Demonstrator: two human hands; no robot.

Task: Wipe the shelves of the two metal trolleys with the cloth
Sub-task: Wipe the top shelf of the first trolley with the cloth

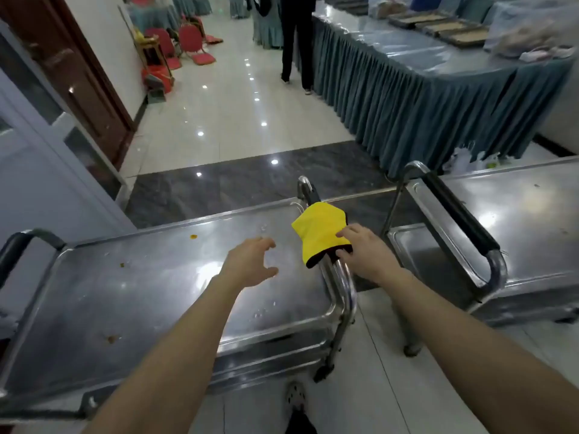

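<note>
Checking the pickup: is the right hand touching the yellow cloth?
Touching. In the head view the right hand pinches the yellow cloth draped over the trolley handle.

Watching the feed now: I've got a bare left forearm (175, 339) and a bare right forearm (454, 327), uncovered all the way to the frame edge, with an ungloved left hand (250, 261) and right hand (363, 249). Low centre there's a pale perforated clog-style shoe (296, 394) and a black trouser leg (300, 423).

A yellow cloth (319, 233) with a dark underside hangs draped over the right-end handle (343, 278) of the left steel trolley (175, 292); its top shelf carries orange specks and droplets; the right trolley (517, 220) stands near, apart.
</note>
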